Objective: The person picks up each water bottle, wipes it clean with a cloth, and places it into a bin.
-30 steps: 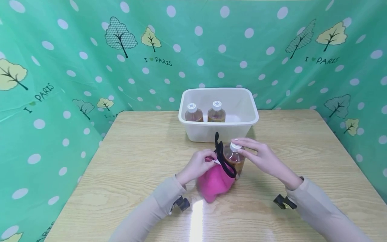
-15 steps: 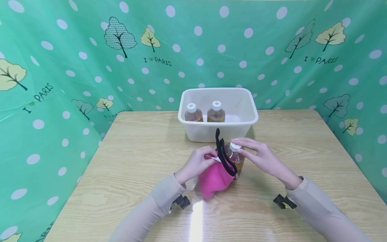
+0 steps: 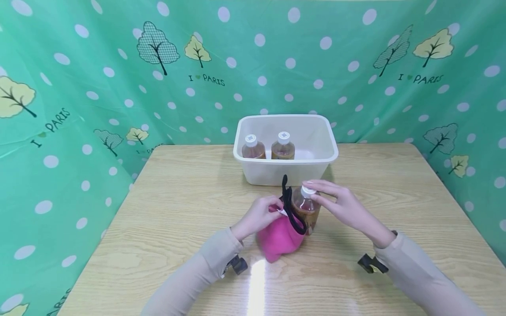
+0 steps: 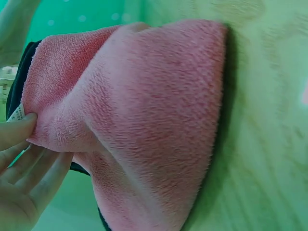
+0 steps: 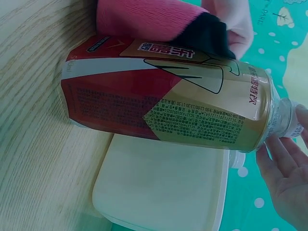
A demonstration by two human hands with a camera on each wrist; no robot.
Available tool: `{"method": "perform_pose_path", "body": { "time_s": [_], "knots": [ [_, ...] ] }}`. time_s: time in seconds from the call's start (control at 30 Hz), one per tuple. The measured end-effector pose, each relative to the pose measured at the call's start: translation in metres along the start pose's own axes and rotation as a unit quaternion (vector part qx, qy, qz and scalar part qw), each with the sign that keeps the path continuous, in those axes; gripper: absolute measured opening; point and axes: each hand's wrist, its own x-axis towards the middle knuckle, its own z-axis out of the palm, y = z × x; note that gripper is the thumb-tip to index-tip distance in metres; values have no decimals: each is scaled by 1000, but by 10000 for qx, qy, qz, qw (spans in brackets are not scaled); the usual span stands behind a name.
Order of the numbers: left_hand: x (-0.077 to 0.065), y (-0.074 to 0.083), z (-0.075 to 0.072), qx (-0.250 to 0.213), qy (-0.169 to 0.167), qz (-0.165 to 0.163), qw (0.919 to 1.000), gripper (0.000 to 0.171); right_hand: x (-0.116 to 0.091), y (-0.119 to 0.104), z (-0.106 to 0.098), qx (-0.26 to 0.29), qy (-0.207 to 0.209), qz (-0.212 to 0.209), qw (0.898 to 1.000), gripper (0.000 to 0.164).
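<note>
A pink fleece cloth (image 3: 280, 237) with black trim and a black hanging loop is pinched at its edge, near a white tag, between the thumb and fingers of my left hand (image 3: 258, 216). Its lower part hangs down close to the table. Right beside it a labelled drink bottle (image 3: 306, 210) stands upright, and the cloth's black edge overlaps the bottle's left side in the head view. My right hand (image 3: 336, 199) holds the bottle by its white cap and neck. In the right wrist view the red and tan label (image 5: 163, 96) faces the camera.
Behind the hands a white plastic bin (image 3: 285, 169) stands near the table's back edge. Inside it, on the left side, are two similar capped bottles, one bottle (image 3: 253, 149) left of the other bottle (image 3: 283, 148). A green patterned curtain (image 3: 261, 52) surrounds the wooden table (image 3: 166, 210).
The cloth in my left hand rose slightly and then came down again, shifting a little left at its black trim. My right hand and the bottle have stayed in place.
</note>
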Motion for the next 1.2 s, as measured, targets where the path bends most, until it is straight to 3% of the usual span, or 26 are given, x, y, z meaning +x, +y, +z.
{"method": "perform_pose_path", "body": {
  "time_s": [0.3,0.6,0.73,0.97,1.2],
  "knots": [
    [-4,-15,8,94,-273,-231,9993,7,-1,0,2,-33,28,148,9999,33],
    [-4,-16,5,170,-310,-285,9990,8,1,-6,10,-14,719,-37,9974,33],
    [-7,-15,2,188,-301,-274,9990,9,4,-7,9,57,817,-282,9962,32],
    [-10,-15,-1,100,-288,-303,9991,10,16,-16,-9,287,636,-705,9951,32],
    [-14,-15,-3,48,-223,-262,9994,11,35,-31,-39,198,350,-572,9976,32]
  ]
}}
